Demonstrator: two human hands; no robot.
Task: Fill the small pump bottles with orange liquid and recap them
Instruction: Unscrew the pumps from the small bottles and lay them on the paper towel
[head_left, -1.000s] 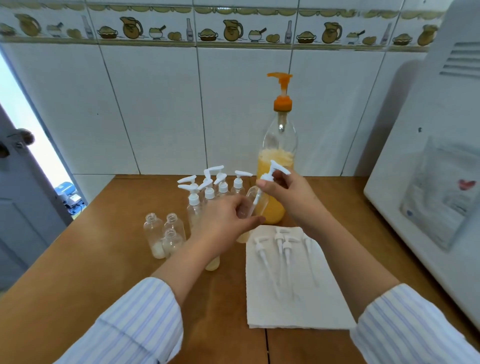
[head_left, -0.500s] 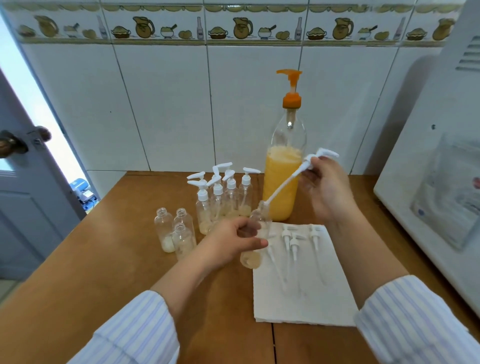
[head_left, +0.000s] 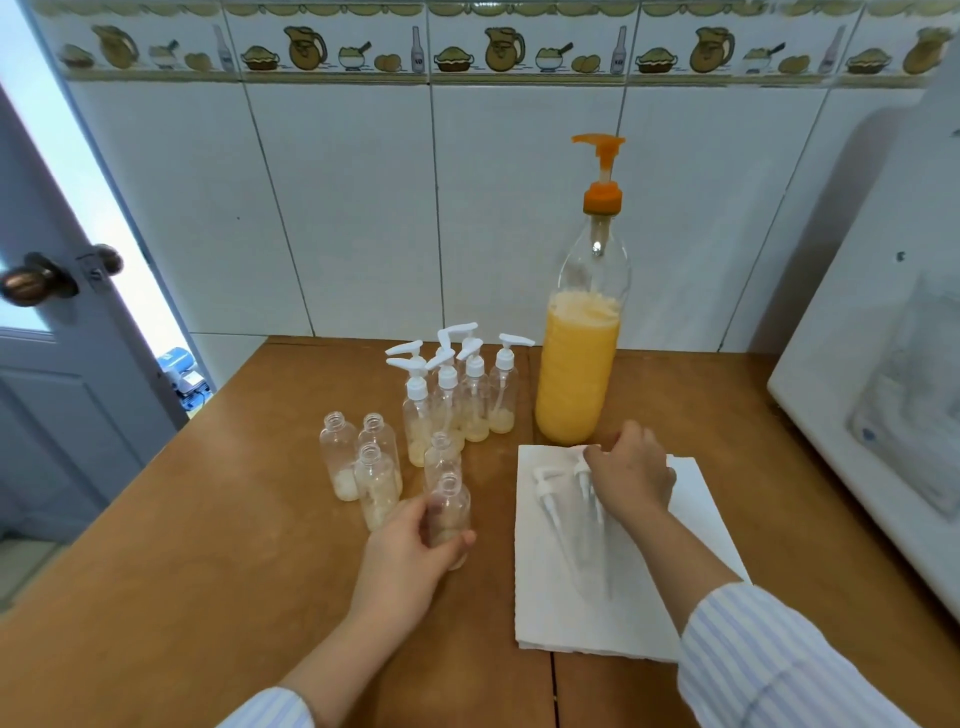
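Head view: the left hand (head_left: 410, 545) curls round an uncapped small bottle (head_left: 451, 512) standing on the bench (head_left: 208, 545), thumb on its near side, a little pale orange liquid in the bottom. Another open bottle (head_left: 441, 457) stands just behind it, and three more (head_left: 363, 467) cluster to the left, each with a pale layer at the base. Behind them five capped bottles (head_left: 457, 400) stand packed together, white pumps on. The big bottle (head_left: 579, 374) with the orange pump (head_left: 602, 176) stands upright to their right, over half full of orange liquid. The right hand (head_left: 631, 475) lies palm down on the far end of a white towel (head_left: 623, 597), fingers bent over the heads of loose pumps (head_left: 545, 483) lying there; whether it pinches one I cannot tell. A white appliance (head_left: 857, 415) fills the right edge
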